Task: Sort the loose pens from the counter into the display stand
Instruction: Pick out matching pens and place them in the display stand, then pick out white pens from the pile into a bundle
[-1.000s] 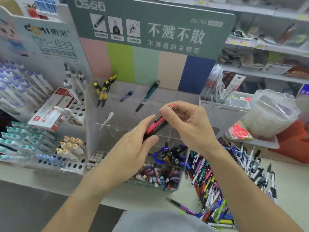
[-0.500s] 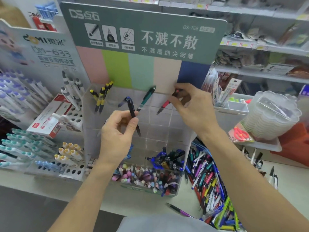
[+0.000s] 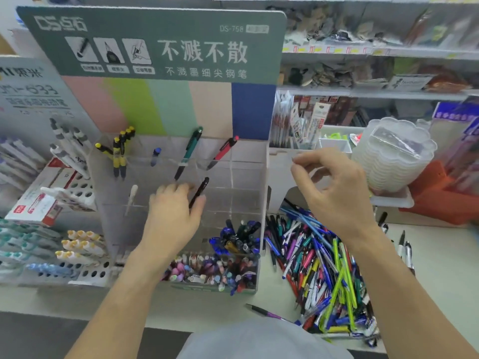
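At the far left of the desk [image 3: 440,255] white-capped pens are standing in a neighbouring rack [image 3: 77,255]. Further right, the clear display stand [image 3: 261,177] is rising in tiers, and the left hand [image 3: 173,211] is pinching a black pen [image 3: 199,192], tilting it up and to the right over a middle compartment. Beyond it, a red pen [image 3: 223,152] is leaning in the top row. Right of the stand, the right hand [image 3: 334,185] is hovering with fingers loosely curled, holding nothing. Directly beneath it the loose pens [image 3: 318,268] are lying heaped, mostly pointing away from the person, so the right hand looks nearer for the next pick.
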Tool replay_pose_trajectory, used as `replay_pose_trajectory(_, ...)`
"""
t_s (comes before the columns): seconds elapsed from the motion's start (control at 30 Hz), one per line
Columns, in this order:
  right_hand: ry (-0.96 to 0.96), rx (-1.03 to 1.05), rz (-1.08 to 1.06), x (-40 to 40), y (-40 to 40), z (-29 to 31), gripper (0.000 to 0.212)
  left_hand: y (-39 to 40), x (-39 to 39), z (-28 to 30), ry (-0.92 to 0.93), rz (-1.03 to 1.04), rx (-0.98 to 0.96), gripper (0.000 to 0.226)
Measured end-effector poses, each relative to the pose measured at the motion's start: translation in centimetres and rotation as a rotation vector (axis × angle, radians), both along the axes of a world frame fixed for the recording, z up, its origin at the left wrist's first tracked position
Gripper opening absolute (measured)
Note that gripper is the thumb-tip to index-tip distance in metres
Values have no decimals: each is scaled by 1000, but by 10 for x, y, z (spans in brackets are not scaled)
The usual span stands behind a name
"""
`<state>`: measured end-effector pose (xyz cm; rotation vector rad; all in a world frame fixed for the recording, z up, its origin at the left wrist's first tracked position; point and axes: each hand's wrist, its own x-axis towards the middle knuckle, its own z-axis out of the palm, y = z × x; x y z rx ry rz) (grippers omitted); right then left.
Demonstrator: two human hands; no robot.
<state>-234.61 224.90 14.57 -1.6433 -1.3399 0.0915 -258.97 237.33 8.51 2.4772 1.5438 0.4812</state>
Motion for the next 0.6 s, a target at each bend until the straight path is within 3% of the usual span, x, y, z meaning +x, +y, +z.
replay_pose_trajectory(0.13,80,-78,-116,21,-54,-35,8,-54,28,22,-545,38,172,15)
replay_pose_trajectory(0.23,155,-435,-186,48,-99,-79,13,-101,57,26,-670,-218,-73,11)
replay_pose_trajectory(0.3,128,-831,-172,67,-131,-112,33,-127,78,14,-528,-416,-374,14)
replay_pose_trajectory(0.37,148,-1025,-220,77,-162,-139,53,-143,97,-13,-264,-568,-578,18)
replay_pose_trajectory(0.47,283,-991,-443,80,-198,-167,65,-159,117,-59,0,-588,-721,23)
replay_pose_trajectory(0.6,481,-1061,-591,95,-229,-194,103,-166,133,-104,114,-317,-785,22)
